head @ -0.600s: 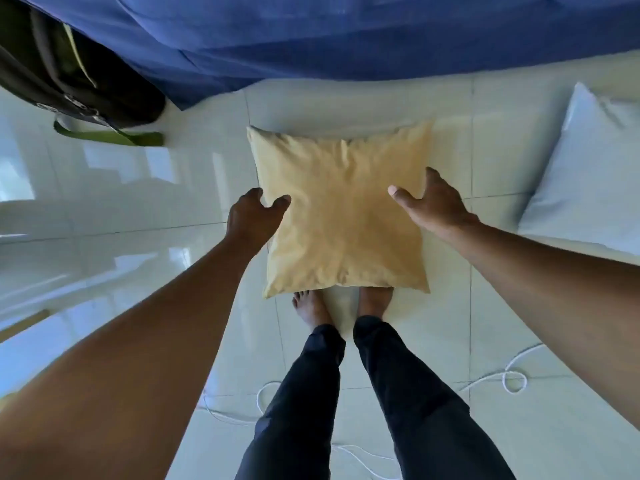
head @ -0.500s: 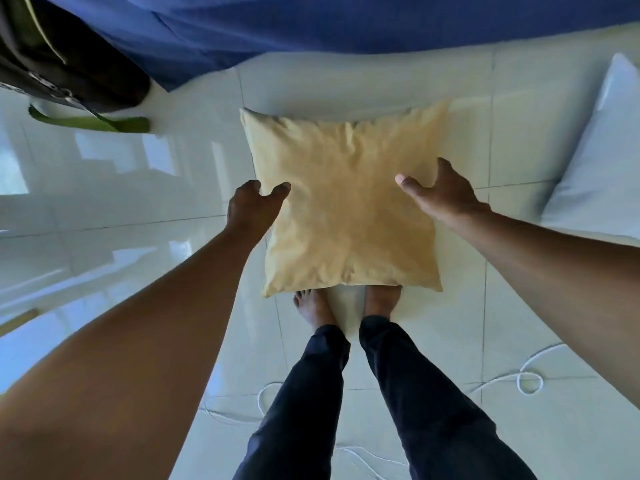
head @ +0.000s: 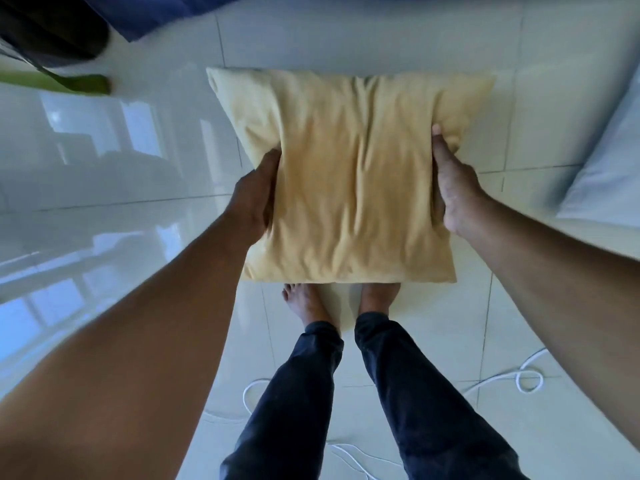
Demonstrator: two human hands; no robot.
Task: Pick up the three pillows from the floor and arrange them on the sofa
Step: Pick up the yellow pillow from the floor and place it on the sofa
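Note:
A square yellow pillow [head: 349,174] fills the middle of the view, creased where it is squeezed. My left hand [head: 254,200] presses into its left edge and my right hand [head: 452,188] grips its right edge, fingers tucked under. Its near edge covers my toes. A white pillow [head: 609,174] lies on the floor at the right edge, partly cut off. The sofa's blue cover [head: 166,12] shows only as a strip at the top left.
A dark bag [head: 52,26] with a green strap [head: 55,83] sits at the top left beside the sofa. A white cord [head: 519,375] loops over the glossy floor tiles [head: 114,168] behind my feet and legs [head: 346,393].
Both hands were open above the pillow's sides; now they have closed on its left and right edges. The pillow looks larger and bunched, and the view has dropped closer.

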